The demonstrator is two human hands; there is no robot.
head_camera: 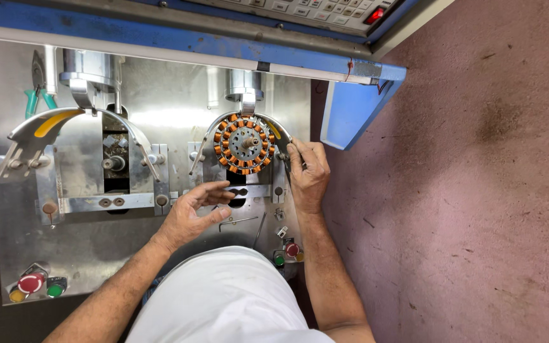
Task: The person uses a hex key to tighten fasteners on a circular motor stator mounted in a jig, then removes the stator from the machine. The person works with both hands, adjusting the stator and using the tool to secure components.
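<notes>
Stator sat on the right spindle of the steel panel, ringed with orange copper coils, between two curved guide arms. Right hand was up against the right guide arm, fingers curled and pinched on it just beside the stator's rim; exactly what the fingertips gripped was too small to tell. Left hand hovered below the stator, palm up, fingers spread loose, gripping nothing, not touching the stator.

Left station had a bare spindle, no stator on it, with its own pair of curved arms, one carrying a yellow strip. Green-handled pliers hung at the panel's top-left.

An Allen key lay on the panel just right of the left hand. Button sets: red and green near the right forearm; red, green and yellow at the lower-left corner.

Blue tray stuck out from the machine frame at right of the right hand; its inside wasn't visible from this angle, so contents unknown. Control keypad with a red light was at the top edge. Floor at right was reddish concrete.
</notes>
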